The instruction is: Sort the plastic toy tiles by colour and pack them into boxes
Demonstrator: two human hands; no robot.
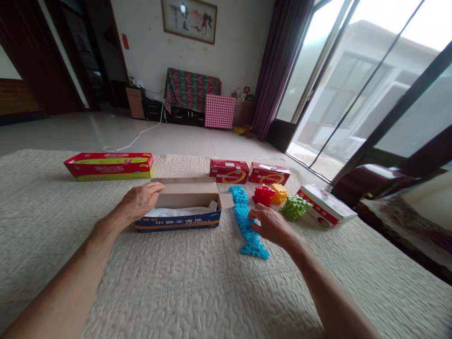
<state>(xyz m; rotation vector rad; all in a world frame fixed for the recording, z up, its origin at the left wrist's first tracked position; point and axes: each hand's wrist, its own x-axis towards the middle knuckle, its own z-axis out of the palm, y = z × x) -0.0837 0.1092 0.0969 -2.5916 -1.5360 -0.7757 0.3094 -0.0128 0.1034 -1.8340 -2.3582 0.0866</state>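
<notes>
A dark blue cardboard box (178,222) stands with its lid flap raised and a white cloth (183,210) lying inside. My left hand (141,200) is at the box's left end, its fingers together over the edge; the thumb is hidden. To the right of the box lies a long blue shape of interlocking plastic pieces (241,212). My right hand (270,223) has its thumb and forefinger curled around the right edge of that blue shape. Just beyond the right hand sit a red cluster (263,195), a yellow one (279,193) and a green one (295,207) of similar pieces.
A red and yellow-green open box (113,167) stands at the back left. Two red boxes (229,171) (269,174) stand side by side at the back. A white and red box (326,207) is at the right. Everything rests on a quilted beige cover (197,292).
</notes>
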